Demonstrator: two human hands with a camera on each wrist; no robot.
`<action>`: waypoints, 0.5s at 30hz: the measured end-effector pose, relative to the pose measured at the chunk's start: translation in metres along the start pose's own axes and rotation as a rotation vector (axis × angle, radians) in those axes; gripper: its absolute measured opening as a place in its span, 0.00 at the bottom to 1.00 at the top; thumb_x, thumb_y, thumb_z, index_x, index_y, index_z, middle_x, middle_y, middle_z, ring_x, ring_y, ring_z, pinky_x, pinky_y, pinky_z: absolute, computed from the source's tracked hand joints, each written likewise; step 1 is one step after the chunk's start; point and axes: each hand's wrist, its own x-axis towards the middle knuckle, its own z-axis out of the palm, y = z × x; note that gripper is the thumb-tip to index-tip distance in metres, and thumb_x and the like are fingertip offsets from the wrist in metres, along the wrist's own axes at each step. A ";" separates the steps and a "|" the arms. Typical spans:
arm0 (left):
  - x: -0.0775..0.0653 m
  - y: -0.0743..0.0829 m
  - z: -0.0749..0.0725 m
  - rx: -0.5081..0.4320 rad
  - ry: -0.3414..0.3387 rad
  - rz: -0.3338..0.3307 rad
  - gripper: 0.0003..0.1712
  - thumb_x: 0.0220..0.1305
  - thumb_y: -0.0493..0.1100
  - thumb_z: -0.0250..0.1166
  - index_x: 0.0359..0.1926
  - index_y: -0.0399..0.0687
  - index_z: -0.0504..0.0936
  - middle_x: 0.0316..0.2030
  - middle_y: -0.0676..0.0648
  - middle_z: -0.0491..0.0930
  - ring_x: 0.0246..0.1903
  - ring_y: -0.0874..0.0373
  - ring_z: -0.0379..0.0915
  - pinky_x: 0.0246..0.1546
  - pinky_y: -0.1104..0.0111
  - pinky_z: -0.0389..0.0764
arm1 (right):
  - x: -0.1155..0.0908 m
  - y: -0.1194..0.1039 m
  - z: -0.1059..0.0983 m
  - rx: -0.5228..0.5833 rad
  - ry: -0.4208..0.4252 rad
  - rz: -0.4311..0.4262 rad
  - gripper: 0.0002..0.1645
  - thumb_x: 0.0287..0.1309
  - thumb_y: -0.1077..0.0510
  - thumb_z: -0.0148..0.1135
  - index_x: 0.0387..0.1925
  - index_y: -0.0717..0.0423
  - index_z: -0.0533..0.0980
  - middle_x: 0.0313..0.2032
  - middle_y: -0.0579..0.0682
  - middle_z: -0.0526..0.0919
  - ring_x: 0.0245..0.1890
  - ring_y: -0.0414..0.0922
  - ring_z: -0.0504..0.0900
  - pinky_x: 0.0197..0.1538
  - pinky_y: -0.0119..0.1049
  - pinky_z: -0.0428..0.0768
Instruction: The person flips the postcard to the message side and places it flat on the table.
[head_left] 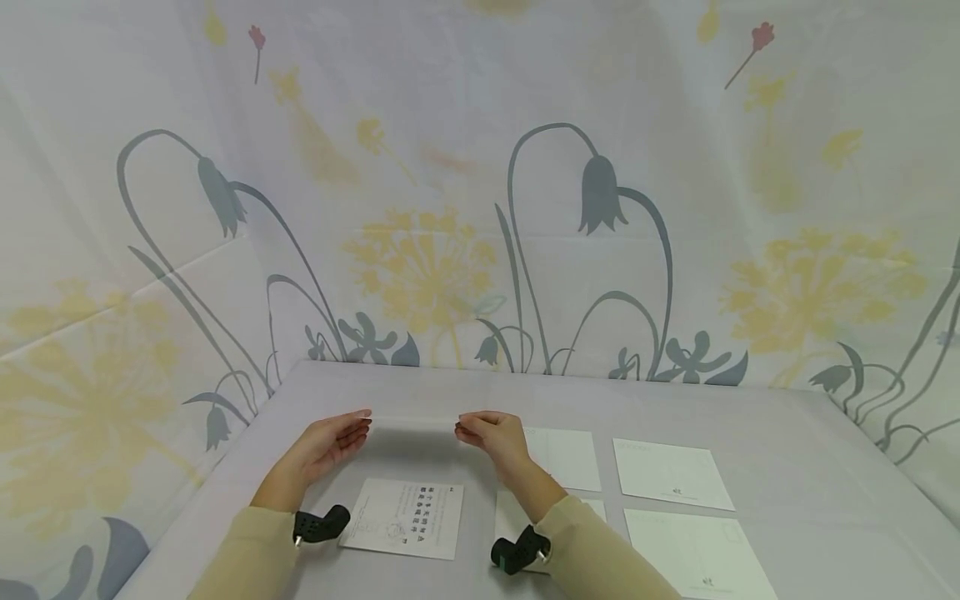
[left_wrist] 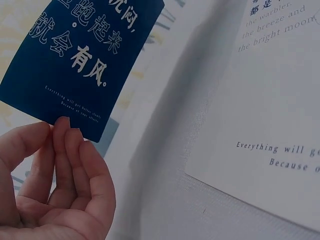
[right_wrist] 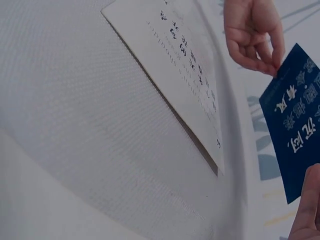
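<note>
A dark blue postcard with white lettering is held up between my two hands, above the table. My left hand pinches one end of it between thumb and fingertips. At the opposite end my right hand grips it, with thumb and fingers at its edge. From the head view the postcard is nearly edge-on, so its printed face shows only in the wrist views. Below and between the hands lies a white printed postcard stack, its thick edge visible in the right wrist view.
To the right, pale postcards lie in rows on the table: one behind my right wrist, one farther right, and one nearer. Another is partly hidden under my right forearm. A flower-patterned cloth hangs behind the grey-white table.
</note>
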 end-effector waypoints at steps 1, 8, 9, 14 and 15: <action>0.000 0.000 0.000 0.004 0.011 -0.004 0.13 0.67 0.35 0.55 0.31 0.50 0.84 0.35 0.48 0.79 0.38 0.60 0.76 0.43 0.72 0.77 | 0.000 0.000 0.000 0.003 0.003 -0.001 0.15 0.58 0.70 0.58 0.43 0.82 0.73 0.29 0.55 0.83 0.28 0.41 0.83 0.39 0.34 0.81; 0.002 -0.002 0.000 0.010 0.052 -0.004 0.11 0.65 0.36 0.58 0.29 0.50 0.85 0.32 0.48 0.79 0.35 0.60 0.76 0.40 0.72 0.78 | -0.001 0.001 0.000 0.003 0.025 -0.002 0.13 0.56 0.70 0.60 0.40 0.79 0.75 0.27 0.53 0.83 0.26 0.40 0.82 0.38 0.33 0.81; 0.002 -0.003 0.000 0.013 0.048 -0.001 0.11 0.65 0.36 0.58 0.30 0.49 0.85 0.32 0.48 0.80 0.34 0.61 0.76 0.40 0.72 0.78 | -0.001 0.001 0.000 -0.001 0.026 -0.003 0.13 0.56 0.70 0.60 0.40 0.79 0.75 0.28 0.53 0.83 0.26 0.40 0.82 0.38 0.33 0.81; 0.003 -0.004 0.001 0.027 0.049 0.001 0.08 0.65 0.36 0.58 0.36 0.45 0.84 0.31 0.50 0.81 0.32 0.62 0.77 0.37 0.73 0.79 | -0.003 0.001 0.001 -0.027 0.028 -0.013 0.13 0.55 0.70 0.61 0.40 0.78 0.76 0.30 0.53 0.83 0.27 0.40 0.82 0.38 0.33 0.81; 0.003 -0.004 0.001 0.030 0.052 -0.003 0.08 0.65 0.35 0.58 0.37 0.44 0.84 0.31 0.50 0.81 0.32 0.62 0.77 0.36 0.73 0.79 | -0.003 0.001 0.000 -0.030 0.030 -0.012 0.13 0.55 0.70 0.61 0.41 0.77 0.76 0.31 0.54 0.83 0.27 0.40 0.82 0.39 0.34 0.81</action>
